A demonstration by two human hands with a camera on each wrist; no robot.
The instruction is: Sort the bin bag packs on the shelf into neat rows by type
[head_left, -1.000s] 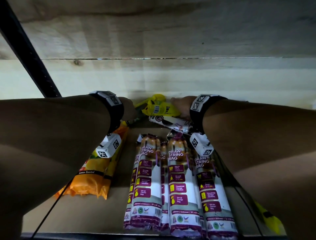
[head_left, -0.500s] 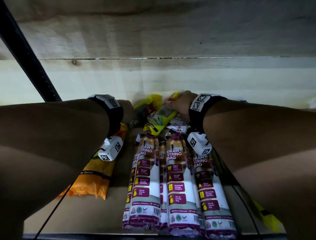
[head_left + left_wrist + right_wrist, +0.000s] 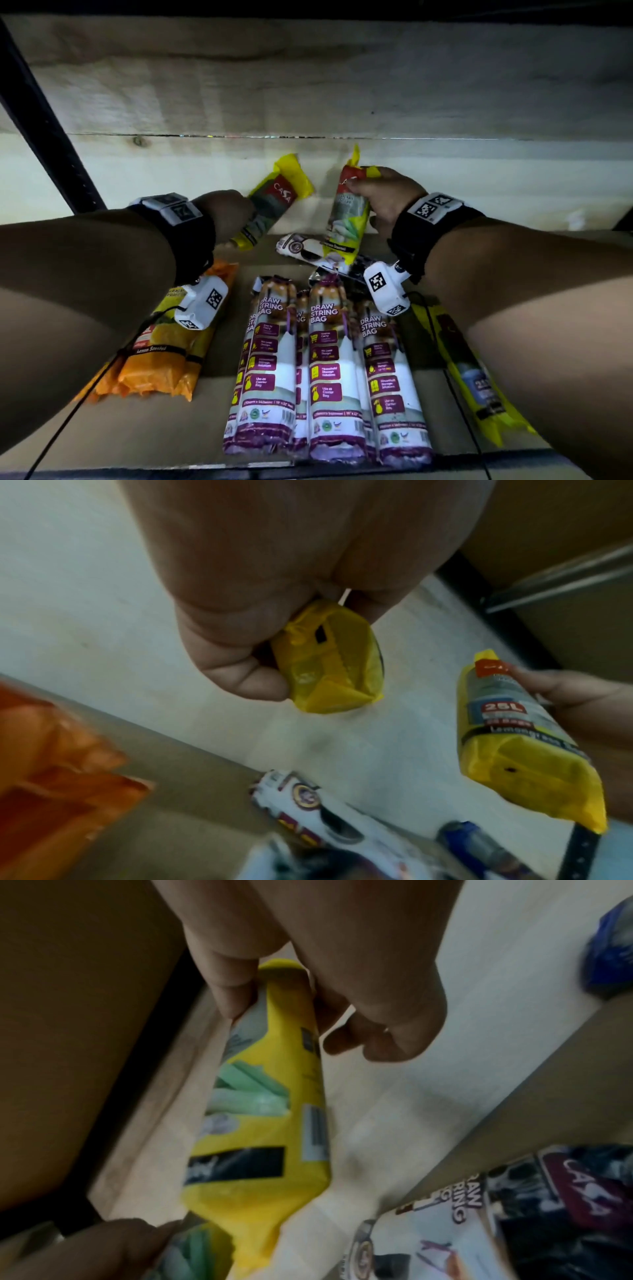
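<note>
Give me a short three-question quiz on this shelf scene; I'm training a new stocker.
1. True or false: both hands hold a yellow pack.
2. What words head the white-and-purple packs at the shelf front?
3. The orange pack lies: A) under the left forearm B) against the back wall C) in the right hand.

Key: 1 true, the left hand grips one yellow pack, the right another. 2 DRAW STRING BAG. 3 A.
</note>
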